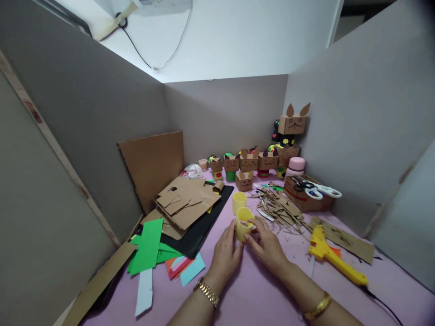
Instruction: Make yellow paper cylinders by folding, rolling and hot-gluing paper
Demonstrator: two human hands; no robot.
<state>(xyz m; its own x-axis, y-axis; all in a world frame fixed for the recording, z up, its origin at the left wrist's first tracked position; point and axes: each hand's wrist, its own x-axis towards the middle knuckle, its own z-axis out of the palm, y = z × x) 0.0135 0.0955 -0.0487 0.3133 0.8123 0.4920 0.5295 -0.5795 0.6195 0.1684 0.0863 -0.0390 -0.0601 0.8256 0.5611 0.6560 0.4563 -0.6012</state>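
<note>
Between my two hands stands a short yellow paper tube point(243, 233), open at the top, with something pale showing inside its rim. My left hand point(227, 251) rests its fingers along the tube's left side. From the right, my right hand point(267, 244) has its thumb on the front and its fingers at the rim. Both hands close round the tube, low over the pink tabletop. Just behind it a second yellow paper tube point(239, 202) stands upright on its own. A small cardboard cat head point(244, 181) sits farther back.
Cardboard sheets point(190, 199) and green paper point(149, 246) lie left. Cardboard scraps point(277, 208), a box point(309, 199) with scissors point(314, 189), and a yellow hot glue gun point(336, 258) with a cord occupy the right. Several cardboard cat figures point(249, 162) line the back, between grey partitions.
</note>
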